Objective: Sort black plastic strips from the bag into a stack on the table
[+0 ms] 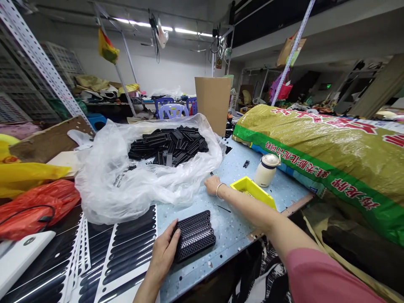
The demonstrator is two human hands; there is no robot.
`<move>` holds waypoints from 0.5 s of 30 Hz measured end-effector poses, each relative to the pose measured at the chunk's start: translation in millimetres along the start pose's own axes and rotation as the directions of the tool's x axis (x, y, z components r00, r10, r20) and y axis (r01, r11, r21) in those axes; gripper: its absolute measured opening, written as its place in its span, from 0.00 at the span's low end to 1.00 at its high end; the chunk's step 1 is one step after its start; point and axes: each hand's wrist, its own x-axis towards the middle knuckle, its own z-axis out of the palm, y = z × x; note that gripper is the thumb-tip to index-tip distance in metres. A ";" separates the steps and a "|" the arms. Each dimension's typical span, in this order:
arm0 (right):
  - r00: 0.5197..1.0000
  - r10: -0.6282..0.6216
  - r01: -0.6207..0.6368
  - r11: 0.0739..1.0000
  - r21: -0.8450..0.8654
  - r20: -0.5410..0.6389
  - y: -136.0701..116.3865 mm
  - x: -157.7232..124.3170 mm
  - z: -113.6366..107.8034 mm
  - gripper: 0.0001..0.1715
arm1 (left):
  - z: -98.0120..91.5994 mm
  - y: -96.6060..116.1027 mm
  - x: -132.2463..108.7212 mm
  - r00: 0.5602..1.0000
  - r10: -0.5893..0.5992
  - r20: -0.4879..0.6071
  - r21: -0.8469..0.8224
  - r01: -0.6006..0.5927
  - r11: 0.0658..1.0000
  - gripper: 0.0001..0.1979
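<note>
Left hand (162,252) grasping a black perforated plastic piece (194,235) by its near long edge, piece lying flat on the pale blue tabletop (227,227). Right hand (213,185) released, resting palm-down on the tabletop, near a yellow tray (252,191). Piece looks light, stiff, moulded; lattice may flex slightly. Best hold: both long edges, as the surface may be slick. More black pieces (168,145) heaped in a clear plastic bag (101,189) beyond.
</note>
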 end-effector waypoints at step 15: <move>0.992 0.122 -0.120 0.992 0.047 -0.025 27.1 46.5 -52.6 0.20 | -2.7 -8.6 -1.5 0.999 -0.034 -0.021 -0.159 0.030 0.987 0.27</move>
